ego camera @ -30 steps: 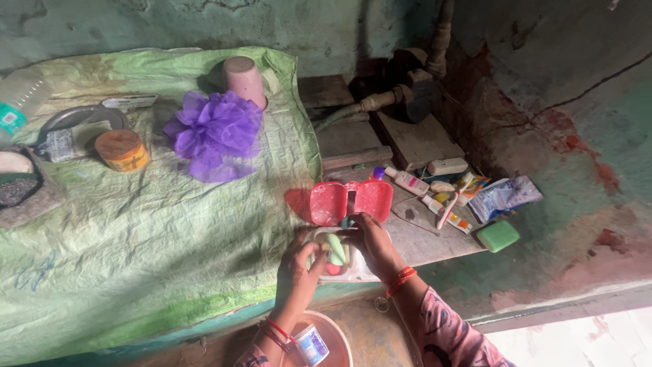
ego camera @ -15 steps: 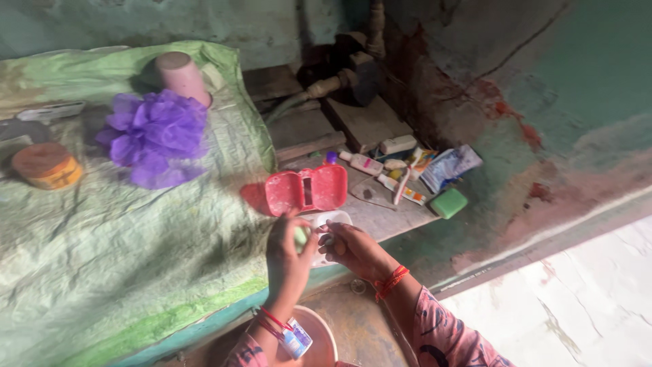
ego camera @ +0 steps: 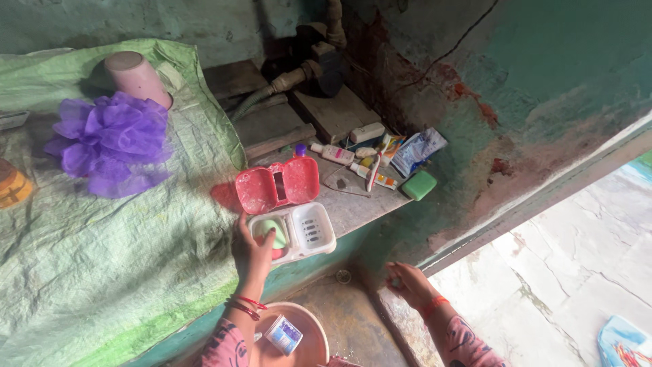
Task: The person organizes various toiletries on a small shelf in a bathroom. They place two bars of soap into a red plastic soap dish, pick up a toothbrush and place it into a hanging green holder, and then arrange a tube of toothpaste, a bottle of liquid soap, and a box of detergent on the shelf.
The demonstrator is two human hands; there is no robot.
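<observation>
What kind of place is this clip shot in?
Probably a household washing corner. A two-part soap case lies open on a stone ledge, with the left hand on the soap in it. A purple bath pouf, a toothbrush and tubes lie nearby, below a water pipe on a worn green wall.

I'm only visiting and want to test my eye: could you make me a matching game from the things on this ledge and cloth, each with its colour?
Things:
1. bath sponge
2. soap box lid
3. soap bar near the wall
4. cup turned upside down

Colours:
A. green
B. pink
C. purple
D. red

Pairs: 1-C, 2-D, 3-A, 4-B
</observation>
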